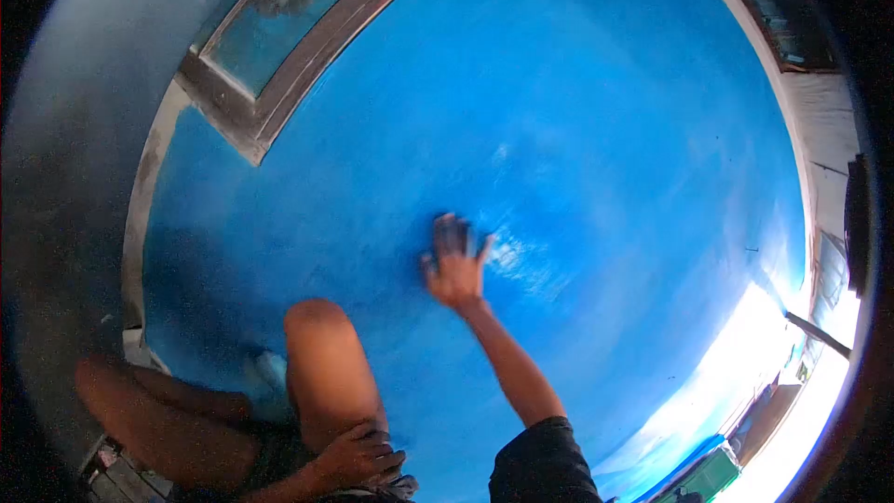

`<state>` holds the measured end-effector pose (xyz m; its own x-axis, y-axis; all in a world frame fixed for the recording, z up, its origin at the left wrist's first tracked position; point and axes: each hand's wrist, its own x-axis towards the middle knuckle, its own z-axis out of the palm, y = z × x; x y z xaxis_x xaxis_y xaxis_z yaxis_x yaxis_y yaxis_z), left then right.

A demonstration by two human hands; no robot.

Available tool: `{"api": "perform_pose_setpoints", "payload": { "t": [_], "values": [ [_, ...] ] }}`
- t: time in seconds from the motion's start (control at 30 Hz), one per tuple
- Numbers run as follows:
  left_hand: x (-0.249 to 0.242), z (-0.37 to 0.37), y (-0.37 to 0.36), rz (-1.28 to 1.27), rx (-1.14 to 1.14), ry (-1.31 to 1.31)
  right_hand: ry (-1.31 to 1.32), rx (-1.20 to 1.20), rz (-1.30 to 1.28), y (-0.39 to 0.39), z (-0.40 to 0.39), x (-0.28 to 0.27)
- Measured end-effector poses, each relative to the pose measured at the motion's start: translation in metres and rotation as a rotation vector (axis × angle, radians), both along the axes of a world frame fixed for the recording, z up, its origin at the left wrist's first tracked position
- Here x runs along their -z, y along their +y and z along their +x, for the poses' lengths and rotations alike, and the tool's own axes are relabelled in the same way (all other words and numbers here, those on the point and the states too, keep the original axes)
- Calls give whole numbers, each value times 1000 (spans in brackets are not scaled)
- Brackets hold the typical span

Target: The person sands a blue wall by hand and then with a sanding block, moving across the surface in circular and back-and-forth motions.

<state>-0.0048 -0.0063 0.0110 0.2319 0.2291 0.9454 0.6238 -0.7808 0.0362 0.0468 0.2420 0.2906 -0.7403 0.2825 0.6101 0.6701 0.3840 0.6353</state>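
My right hand lies against a glossy blue wall, thumb and little finger spread. Its middle fingers look dark and smeared by motion, and whether a thin pad sits under them cannot be made out. A shiny, wet-looking patch shows on the wall just right of the hand. Low in the view, my left hand rests at my thigh below the raised knee. Its fingers are curled together, and anything inside them is hidden. Grey cloth lies close beside it.
A framed wooden panel is set in the wall at upper left. A dark window is at upper right. My other leg is bent at lower left. Bright daylight and a green box appear at lower right.
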Motion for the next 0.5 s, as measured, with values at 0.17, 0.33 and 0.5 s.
{"api": "perform_pose_setpoints", "payload": {
  "t": [0.17,0.33,0.5],
  "values": [
    [-11,-10,8,53,-54,31,-225,-166,58,2,-5,0],
    [-12,2,1,-11,-118,73,210,22,252,5,64,-108],
    [-13,1,-1,-20,-177,129,724,224,361,21,214,-126]
  ]
}}
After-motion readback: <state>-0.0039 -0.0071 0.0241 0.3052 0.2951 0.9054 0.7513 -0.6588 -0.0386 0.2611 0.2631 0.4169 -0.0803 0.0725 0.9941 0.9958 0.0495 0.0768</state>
